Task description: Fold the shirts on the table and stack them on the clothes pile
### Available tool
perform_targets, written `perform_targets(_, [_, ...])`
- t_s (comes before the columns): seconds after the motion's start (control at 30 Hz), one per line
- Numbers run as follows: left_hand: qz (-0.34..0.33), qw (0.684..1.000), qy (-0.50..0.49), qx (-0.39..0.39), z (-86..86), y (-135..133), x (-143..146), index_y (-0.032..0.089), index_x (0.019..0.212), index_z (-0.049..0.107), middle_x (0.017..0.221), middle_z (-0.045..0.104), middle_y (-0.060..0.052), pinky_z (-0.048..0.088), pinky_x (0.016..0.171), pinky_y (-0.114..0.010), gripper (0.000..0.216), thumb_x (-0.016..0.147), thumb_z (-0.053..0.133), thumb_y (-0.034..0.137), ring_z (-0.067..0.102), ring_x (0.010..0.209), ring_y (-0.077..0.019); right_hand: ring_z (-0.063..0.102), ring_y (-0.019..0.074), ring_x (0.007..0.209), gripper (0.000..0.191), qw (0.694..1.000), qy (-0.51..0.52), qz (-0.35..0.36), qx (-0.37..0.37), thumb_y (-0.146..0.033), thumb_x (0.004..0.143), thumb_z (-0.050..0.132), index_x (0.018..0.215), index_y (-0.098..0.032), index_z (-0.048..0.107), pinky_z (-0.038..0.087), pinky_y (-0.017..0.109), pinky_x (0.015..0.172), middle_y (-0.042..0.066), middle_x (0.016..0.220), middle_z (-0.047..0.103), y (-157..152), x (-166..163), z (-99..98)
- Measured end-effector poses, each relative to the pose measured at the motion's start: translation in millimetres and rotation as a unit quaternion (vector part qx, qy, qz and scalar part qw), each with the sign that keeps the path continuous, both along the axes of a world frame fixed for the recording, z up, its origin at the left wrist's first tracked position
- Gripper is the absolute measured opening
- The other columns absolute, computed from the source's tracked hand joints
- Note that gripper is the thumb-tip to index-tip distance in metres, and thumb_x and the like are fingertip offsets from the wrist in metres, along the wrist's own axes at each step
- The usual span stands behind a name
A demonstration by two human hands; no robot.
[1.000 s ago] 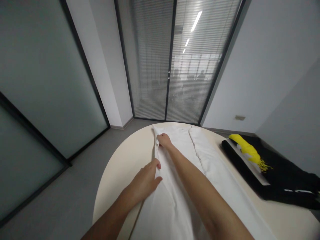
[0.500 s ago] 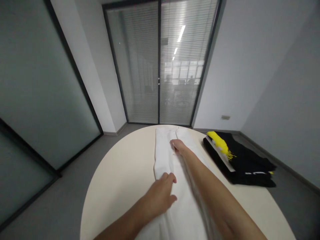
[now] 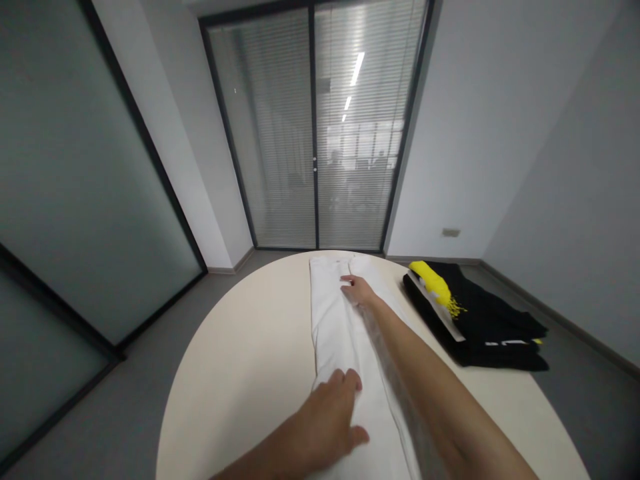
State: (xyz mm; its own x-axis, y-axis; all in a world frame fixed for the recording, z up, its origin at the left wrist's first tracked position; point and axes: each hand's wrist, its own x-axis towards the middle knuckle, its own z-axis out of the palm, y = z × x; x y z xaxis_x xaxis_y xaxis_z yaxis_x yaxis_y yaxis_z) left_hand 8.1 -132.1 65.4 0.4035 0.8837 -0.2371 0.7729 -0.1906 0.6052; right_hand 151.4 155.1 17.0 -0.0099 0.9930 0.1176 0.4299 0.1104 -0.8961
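A long white cloth garment [image 3: 329, 320], perhaps trousers, lies lengthwise down the table, with creases and a fold line along it. My left hand [image 3: 330, 420] is over its near part, thumb and fingers apart and palm down. Farther off, close to the garment's far end, my right hand [image 3: 359, 291] rests on or just above the cloth. Its thumb and fingers are parted with nothing visible between them. My right forearm hides part of the garment's right side.
The round cream table [image 3: 240, 353] carries a stack of folded black clothes [image 3: 500, 327] at the right, overhanging the edge. A yellow fringed cloth [image 3: 433, 283] tops the stack. Beyond stand a glass door with blinds [image 3: 350, 167] and a frosted glass panel [image 3: 90, 167].
My left hand has slid toward me along the garment. The right hand's fingers have parted from a closer grip on the cloth. The garment's folds have shifted slightly.
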Motion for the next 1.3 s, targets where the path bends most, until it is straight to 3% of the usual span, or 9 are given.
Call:
perform_targets(0.2, [-0.052,0.995,-0.022,-0.082,9.7,-20.2,6.0,0.029,0.124,0.056,0.122,0.064,-0.005,0.046,0.091,-0.039,0.056,0.073,0.079,0.026,0.061,0.109,-0.0286,0.064,0.0162,0.083,0.043,0.999,-0.034,0.026,0.027,-0.004,0.067,0.067,0.108,-0.016,0.073,0.05,0.027,0.083,0.004,0.093,0.071,-9.3,7.0,-3.0])
perform_targets(0.37, [-0.265,0.957,-0.026,-0.111,20.8,-24.9,4.4,0.025,0.112,0.064,0.119,0.068,-0.005,0.047,0.096,-0.036,0.038,0.08,0.06,0.005,0.064,0.111,-0.025,0.061,0.0146,0.074,0.034,0.995,-0.084,0.024,0.046,-0.007,0.074,0.065,0.106,-0.016,0.074,0.048,0.026,0.079,0.005,0.087,0.069,-33.7,19.8,2.3])
perform_targets(0.47, [-0.303,0.95,-0.033,-0.061,23.5,-25.8,-7.2,0.026,0.113,0.064,0.12,0.067,-0.003,0.046,0.1,-0.035,0.038,0.082,0.056,0.007,0.063,0.113,-0.0231,0.06,0.014,0.078,0.029,0.991,-0.114,0.035,0.068,-0.008,0.074,0.066,0.099,-0.018,0.075,0.047,0.025,0.083,0.006,0.099,0.069,-62.3,30.3,6.8])
perform_targets(0.63, [-0.26,0.963,-0.018,0.072,12.8,-14.1,-24.4,0.028,0.107,0.069,0.118,0.067,-0.001,0.048,0.091,-0.028,0.031,0.082,0.058,0.014,0.066,0.101,-0.0187,0.059,0.0144,0.082,0.041,0.96,-0.164,0.198,0.114,-0.001,0.073,0.055,0.105,-0.017,0.075,0.046,0.028,0.088,0.008,0.112,0.066,-114.6,42.8,8.7])
perform_targets(0.77, [-0.013,0.978,0.015,0.206,-9.9,15.0,-40.4,0.021,0.113,0.064,0.115,0.066,-0.006,0.047,0.089,-0.028,0.024,0.093,0.05,0.021,0.065,0.1,-0.0191,0.059,0.0129,0.081,0.041,0.941,-0.187,0.253,0.125,-0.005,0.078,0.053,0.114,-0.017,0.072,0.047,0.029,0.085,0.009,0.119,0.06,-148.7,45.6,8.8])
perform_targets(0.87, [0.129,0.967,0.058,0.214,-27.5,40.8,-53.7,0.017,0.117,0.06,0.119,0.066,-0.01,0.047,0.089,-0.03,0.026,0.098,0.044,0.024,0.065,0.103,-0.0212,0.06,0.0126,0.08,0.035,0.934,-0.207,0.261,0.132,-0.013,0.083,0.057,0.115,-0.019,0.071,0.047,0.029,0.081,0.009,0.119,0.058,-174.7,43.6,18.9])
perform_targets(0.93, [0.155,0.963,0.067,0.212,-35.5,56.8,-59.3,0.017,0.124,0.059,0.124,0.065,-0.011,0.046,0.092,-0.03,0.03,0.1,0.043,0.025,0.064,0.109,-0.0214,0.061,0.014,0.085,0.036,0.918,-0.215,0.303,0.14,-0.015,0.081,0.062,0.115,-0.023,0.071,0.047,0.03,0.084,0.007,0.12,0.058,-194.3,39.5,29.9])
perform_targets(1.07, [0.182,0.955,0.084,0.22,-41.4,86.7,-60.4,0.019,0.131,0.058,0.128,0.065,-0.011,0.046,0.094,-0.032,0.036,0.1,0.045,0.033,0.063,0.114,-0.0223,0.058,0.021,0.105,0.03,0.836,-0.209,0.469,0.194,-0.025,0.076,0.077,0.106,-0.027,0.075,0.04,0.036,0.098,0.005,0.113,0.064,-236.9,22.7,45.5])
perform_targets(1.3, [0.211,0.95,0.103,0.207,-47.1,123.8,-60.5,0.021,0.108,0.068,0.107,0.073,-0.008,0.049,0.08,-0.031,0.024,0.095,0.052,0.034,0.068,0.097,-0.0233,0.061,0.0207,0.1,0.059,0.76,-0.237,0.551,0.251,-0.049,0.086,0.069,0.14,-0.029,0.056,0.044,0.033,0.09,0.007,0.123,0.063,-285.5,-14.9,29.5])
